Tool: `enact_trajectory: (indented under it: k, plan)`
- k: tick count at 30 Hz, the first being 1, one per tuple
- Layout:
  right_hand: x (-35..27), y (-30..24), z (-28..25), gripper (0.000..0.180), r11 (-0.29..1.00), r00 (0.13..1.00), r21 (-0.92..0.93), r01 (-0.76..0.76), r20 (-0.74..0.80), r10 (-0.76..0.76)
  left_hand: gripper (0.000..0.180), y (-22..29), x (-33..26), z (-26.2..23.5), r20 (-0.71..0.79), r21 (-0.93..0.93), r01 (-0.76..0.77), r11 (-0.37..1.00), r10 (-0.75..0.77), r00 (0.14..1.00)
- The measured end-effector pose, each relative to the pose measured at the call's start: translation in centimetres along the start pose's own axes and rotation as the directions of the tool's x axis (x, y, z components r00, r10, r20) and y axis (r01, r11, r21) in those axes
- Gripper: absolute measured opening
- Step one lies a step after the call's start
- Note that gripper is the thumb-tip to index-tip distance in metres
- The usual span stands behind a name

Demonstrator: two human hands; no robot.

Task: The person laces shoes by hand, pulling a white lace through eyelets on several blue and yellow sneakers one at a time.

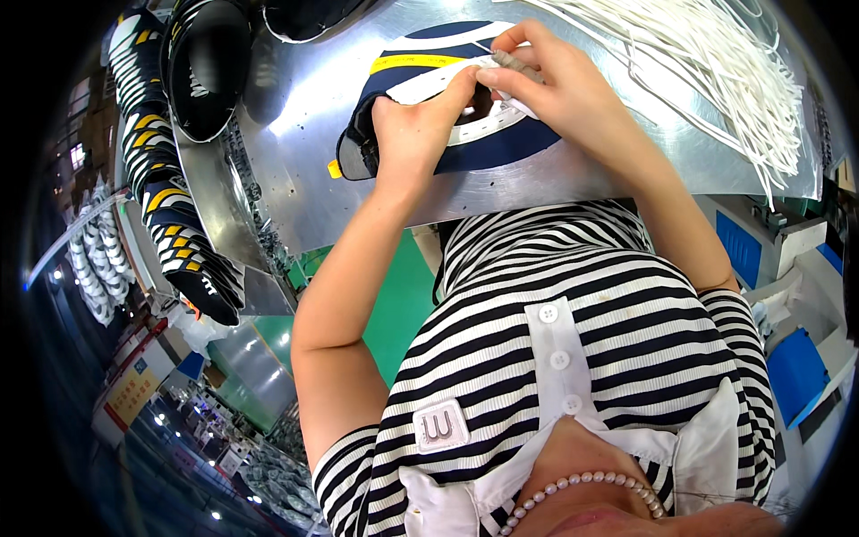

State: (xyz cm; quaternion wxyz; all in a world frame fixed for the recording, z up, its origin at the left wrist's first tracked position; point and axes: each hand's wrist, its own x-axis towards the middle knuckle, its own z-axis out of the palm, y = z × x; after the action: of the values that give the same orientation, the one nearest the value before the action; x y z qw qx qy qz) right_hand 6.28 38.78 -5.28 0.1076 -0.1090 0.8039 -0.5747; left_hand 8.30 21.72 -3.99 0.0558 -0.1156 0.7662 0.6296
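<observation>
On the metal table lies a navy shoe upper (501,154) with white trim and a yellow stripe, its heel end toward the left with a small yellow tab. My left hand (413,134) is closed on the shoe upper near its opening, thumb pressed along the white eyelet edge. My right hand (568,89) pinches a thin hook tool (517,64) with a wrapped, greyish handle. The tool's fine metal tip reaches left over the upper. Fingertips of both hands almost meet above the eyelet row. Part of a white lace seems to show under my right fingers, but the hands cover most of it.
A large bundle of white laces (716,80) spreads over the table's right side. Black shoe uppers (208,67) lie at the upper left. A long stack of navy, yellow and white uppers (165,192) hangs beyond the metal table's (295,192) left edge. Blue bins (796,376) stand at right.
</observation>
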Motion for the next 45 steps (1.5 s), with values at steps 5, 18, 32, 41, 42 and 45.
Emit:
enact_trajectory:
  k: [5, 18, 32, 41, 42, 45]
  plan:
    - [-1.3, -0.2, -1.5, 0.022, 0.996, 0.995, -0.028, 0.088, -0.034, -0.089, 0.017, -0.1, 0.0, -0.2, -0.021, 0.041, 0.042, 0.998, -0.041, 0.999]
    - [0.5, -0.4, -1.8, 0.013, 0.933, 0.977, -0.293, 0.208, 0.109, -0.183, 0.025, -0.2, -1.0, -0.3, 0.120, 0.108, -0.133, 0.985, 0.120, 0.986]
    - [1.7, 2.1, -0.8, 0.021, 0.983, 0.991, 0.125, 0.133, -0.028, -0.130, 0.023, 1.7, -0.6, -1.2, 0.225, 0.007, 0.141, 0.990, -0.139, 0.964]
    - [1.3, 1.6, 0.1, 0.021, 0.996, 0.992, -0.061, 0.062, -0.109, -0.068, 0.023, 0.8, -0.3, -0.5, 0.174, 0.045, 0.136, 0.990, -0.142, 0.975]
    - [1.3, 1.3, 0.2, 0.021, 0.996, 0.995, -0.087, 0.017, -0.100, -0.025, 0.024, 0.5, -0.2, -0.4, 0.169, 0.048, 0.097, 0.994, -0.104, 0.980]
    - [1.8, 2.4, 0.7, 0.023, 0.982, 0.990, -0.163, 0.091, -0.092, -0.107, 0.024, -0.1, -0.1, 0.0, 0.117, 0.029, 0.035, 0.999, -0.038, 0.992]
